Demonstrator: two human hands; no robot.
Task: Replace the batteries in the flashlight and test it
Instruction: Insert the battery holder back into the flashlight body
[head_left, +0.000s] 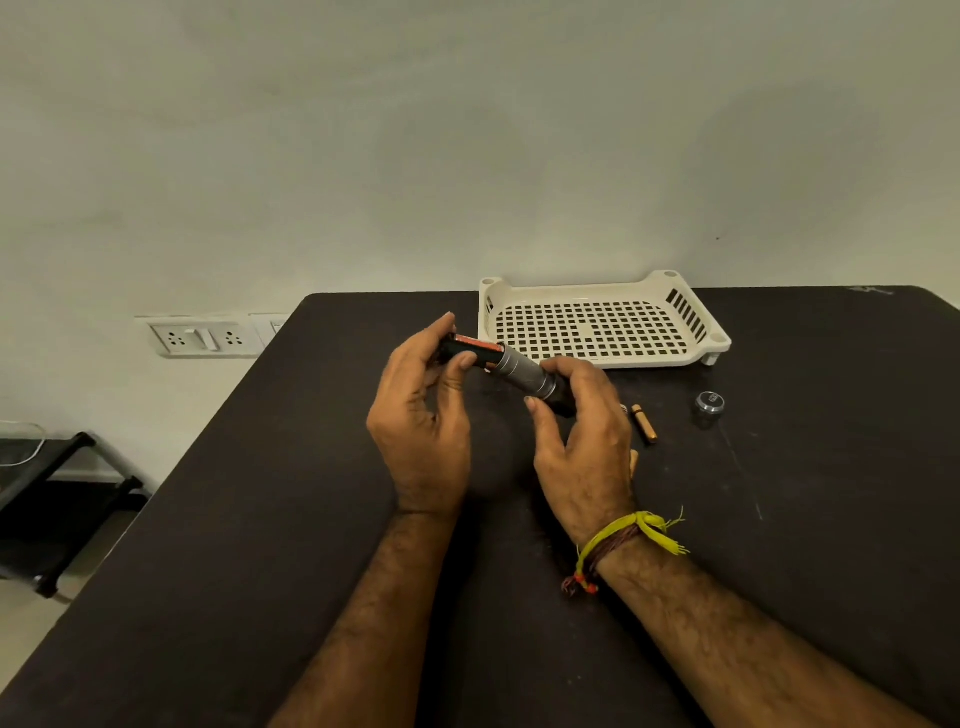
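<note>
Head view: we see right hand (576, 415) grasping flashlight (522, 370) above surface (260, 519), steadying open end. Left hand (421, 410) pinches battery holder (470, 349), likely feeding it in. Loose battery (644, 424), cap (709, 404) beside tray (597, 291).

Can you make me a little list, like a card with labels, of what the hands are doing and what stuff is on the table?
left hand: holds the black and red battery holder, which sticks halfway out of the flashlight
right hand: grips the flashlight at its other end
flashlight state: open, its end cap off
loose battery: lies on the table right of the hands
silver cap: sits on the table, further right
white tray: behind the hands, nothing in it
table: dark top
</note>
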